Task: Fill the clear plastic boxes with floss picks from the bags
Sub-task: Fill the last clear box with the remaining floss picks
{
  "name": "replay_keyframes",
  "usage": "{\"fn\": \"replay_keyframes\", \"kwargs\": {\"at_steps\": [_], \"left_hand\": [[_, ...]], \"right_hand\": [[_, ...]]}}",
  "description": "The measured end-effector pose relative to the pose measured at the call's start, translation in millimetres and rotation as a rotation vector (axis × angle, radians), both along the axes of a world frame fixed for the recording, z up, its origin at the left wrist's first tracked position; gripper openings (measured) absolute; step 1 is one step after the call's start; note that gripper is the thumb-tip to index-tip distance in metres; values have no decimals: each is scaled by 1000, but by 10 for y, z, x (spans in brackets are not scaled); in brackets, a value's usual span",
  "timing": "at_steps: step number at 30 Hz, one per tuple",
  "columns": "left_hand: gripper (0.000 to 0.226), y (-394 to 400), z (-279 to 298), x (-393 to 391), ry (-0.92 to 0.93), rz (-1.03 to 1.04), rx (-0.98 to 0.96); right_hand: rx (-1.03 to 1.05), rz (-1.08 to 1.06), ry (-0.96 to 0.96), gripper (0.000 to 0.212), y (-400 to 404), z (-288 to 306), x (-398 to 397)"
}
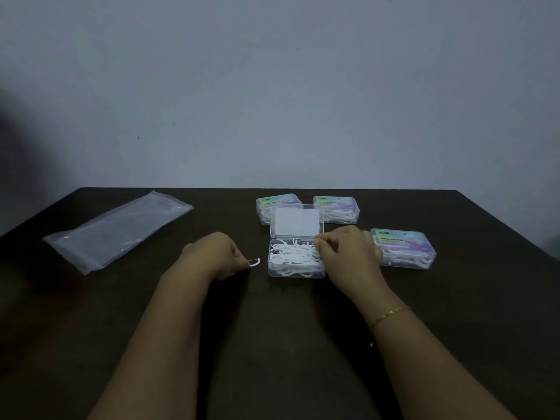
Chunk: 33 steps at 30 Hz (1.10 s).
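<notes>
An open clear plastic box point(296, 273) sits mid-table, heaped with white floss picks point(293, 256), its lid point(297, 222) folded back. My left hand point(216, 256) pinches a single floss pick point(255, 262) just left of the box, close to the table. My right hand point(348, 251) hovers at the box's right rim, fingers curled over the picks; whether it holds any is hidden. A clear plastic bag point(115, 231) lies flat at the far left.
Three closed clear boxes with colourful labels hold floss picks: two behind the open box point(278, 204) point(336, 207) and one to its right point(404, 248). The dark table point(272, 344) ends at a grey wall behind.
</notes>
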State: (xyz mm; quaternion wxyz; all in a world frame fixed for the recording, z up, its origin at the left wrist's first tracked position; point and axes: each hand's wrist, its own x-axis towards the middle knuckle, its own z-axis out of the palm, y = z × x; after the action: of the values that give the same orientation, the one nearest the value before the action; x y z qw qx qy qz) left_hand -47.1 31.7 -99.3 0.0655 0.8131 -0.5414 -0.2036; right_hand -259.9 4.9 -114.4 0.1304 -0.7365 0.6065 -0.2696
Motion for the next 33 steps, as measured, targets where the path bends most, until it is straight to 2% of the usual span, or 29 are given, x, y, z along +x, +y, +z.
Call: {"fn": "replay_keyframes", "kwargs": {"at_steps": [7,14,20,25,29,31,33], "left_hand": [[32,5,13,-90,-110,34,24],[31,2,2,-80,-100,51,-17],[24,49,67,-33,-153,52,88],[30,61,62,-59,-129,44,90],[17,88,93,-112,-85,65,-47],[8,95,122,-159,-9,53,-233],[11,118,133,-237,75,1,-453]], "right_hand": [[-9,-15,-68,25,13,32,-8],[-11,-24,-103,25,21,56,-11],[-13,-4,-103,25,41,70,-4],[-10,4,-116,25,36,89,-2],[-22,-19,-160,23,27,78,-28],[-28,-27,-188,23,30,87,-43],[-26,-29,-196,23,27,93,-40]]}}
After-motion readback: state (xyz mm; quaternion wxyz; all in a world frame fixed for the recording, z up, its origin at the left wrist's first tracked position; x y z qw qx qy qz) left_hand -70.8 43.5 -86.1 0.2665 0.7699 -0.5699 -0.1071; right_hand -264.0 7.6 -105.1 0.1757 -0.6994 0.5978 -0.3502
